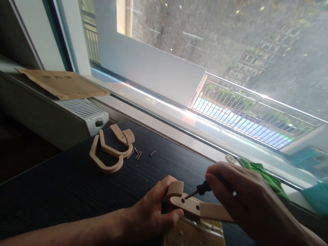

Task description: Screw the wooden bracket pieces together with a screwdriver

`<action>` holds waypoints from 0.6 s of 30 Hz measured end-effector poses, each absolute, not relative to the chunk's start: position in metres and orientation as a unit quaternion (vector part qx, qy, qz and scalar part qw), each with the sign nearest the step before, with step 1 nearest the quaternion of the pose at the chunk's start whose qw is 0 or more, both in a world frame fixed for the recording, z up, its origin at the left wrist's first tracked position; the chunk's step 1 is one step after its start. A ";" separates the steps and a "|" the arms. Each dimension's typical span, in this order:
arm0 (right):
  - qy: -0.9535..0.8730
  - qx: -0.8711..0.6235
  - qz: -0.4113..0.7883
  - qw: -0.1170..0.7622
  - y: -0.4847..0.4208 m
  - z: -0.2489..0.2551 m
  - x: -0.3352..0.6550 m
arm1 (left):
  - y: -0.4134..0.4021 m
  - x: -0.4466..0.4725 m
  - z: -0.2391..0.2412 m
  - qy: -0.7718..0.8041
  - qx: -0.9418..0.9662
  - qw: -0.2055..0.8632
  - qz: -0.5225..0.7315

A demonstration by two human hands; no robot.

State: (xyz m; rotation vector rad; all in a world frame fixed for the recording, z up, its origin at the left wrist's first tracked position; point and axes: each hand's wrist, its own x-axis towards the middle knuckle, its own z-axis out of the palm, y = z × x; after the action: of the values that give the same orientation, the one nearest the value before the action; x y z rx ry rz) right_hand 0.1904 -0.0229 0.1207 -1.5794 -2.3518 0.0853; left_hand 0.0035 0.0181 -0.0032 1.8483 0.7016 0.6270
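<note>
My left hand (159,205) is closed around the curled end of a pale wooden hook (189,206) with two dark screw holes in its flat face. In my right hand (241,194) is a screwdriver (203,188) with a black handle. Its tip meets the wood at the hole closer to the curl; whether a screw sits there is too small to tell. Beneath the hook lies a yellowish block (194,232) with a shiny, clear wrapping. Three more wooden hooks (106,167) rest on the dark table to the left, beside several small screws (138,155).
The dark table (64,191) stands against a windowsill. A green cloth (263,177) and a small roll of tape (230,159) lie by the sill on the right. Left of the table is a radiator (94,119) with a brown paper envelope (64,83) on top.
</note>
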 end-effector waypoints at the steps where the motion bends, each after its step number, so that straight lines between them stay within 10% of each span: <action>1: -0.825 -0.543 0.029 0.154 -0.021 0.119 0.188 | 0.018 0.003 -0.003 0.293 0.768 0.508 0.258; 18: -0.854 -0.508 0.020 0.112 -0.012 0.118 0.182 | 0.018 0.006 -0.004 0.311 0.760 0.509 0.257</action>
State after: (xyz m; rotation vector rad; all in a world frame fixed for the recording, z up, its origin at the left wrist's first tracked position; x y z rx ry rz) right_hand 0.1823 -0.0119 0.1179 -1.4907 -2.5068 0.0601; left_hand 0.0062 0.0179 -0.0040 1.8314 0.7486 0.6191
